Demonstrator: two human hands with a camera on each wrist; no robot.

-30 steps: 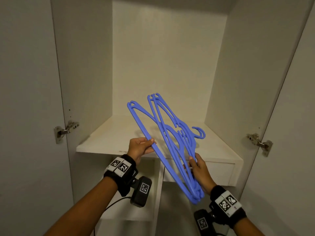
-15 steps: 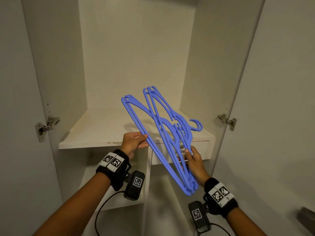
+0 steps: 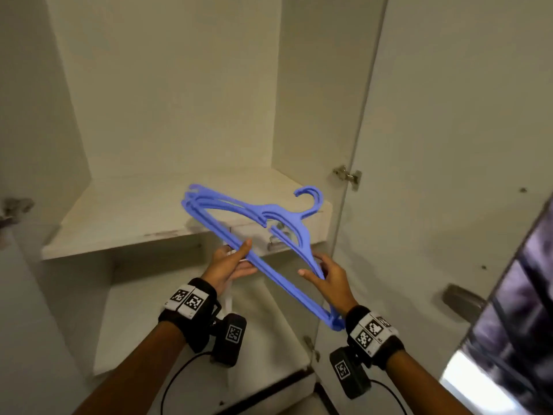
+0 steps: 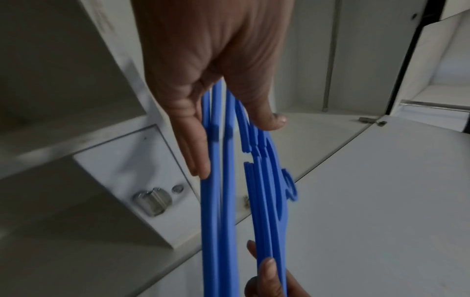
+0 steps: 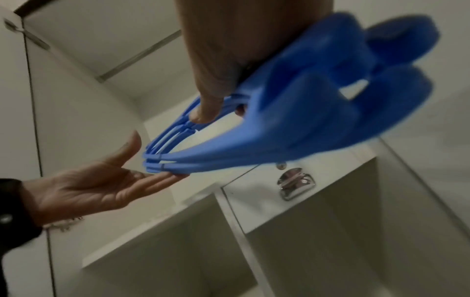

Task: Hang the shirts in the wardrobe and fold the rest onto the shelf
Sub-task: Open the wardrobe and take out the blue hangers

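Observation:
A bundle of several blue plastic hangers (image 3: 269, 214) is held flat-ish in front of the wardrobe shelf (image 3: 134, 217), hooks pointing right. My left hand (image 3: 230, 265) lies under the straight bottom bars with fingers stretched and thumb raised beside them; in the right wrist view this left hand (image 5: 96, 191) shows an open palm with the hangers (image 5: 292, 130) resting on its fingertips. My right hand (image 3: 329, 280) grips the bundle near its lower shoulder end, fingers curled over the arms. The left wrist view shows the hangers (image 4: 216, 201) running past my left hand (image 4: 203, 80). No clothes are in view.
Under the shelf's right half sits a drawer with a metal handle (image 4: 152, 201). The right wardrobe door (image 3: 449, 115) stands open with a hinge (image 3: 347, 175). A metal rail (image 4: 330, 60) shows in the left wrist view. Something dark and blurred (image 3: 523, 310) fills the right edge.
The hanger my left hand held apart has closed up with the others into one bundle, which now lies flatter. My left hand's pinch has loosened to straight fingers. The view has swung right.

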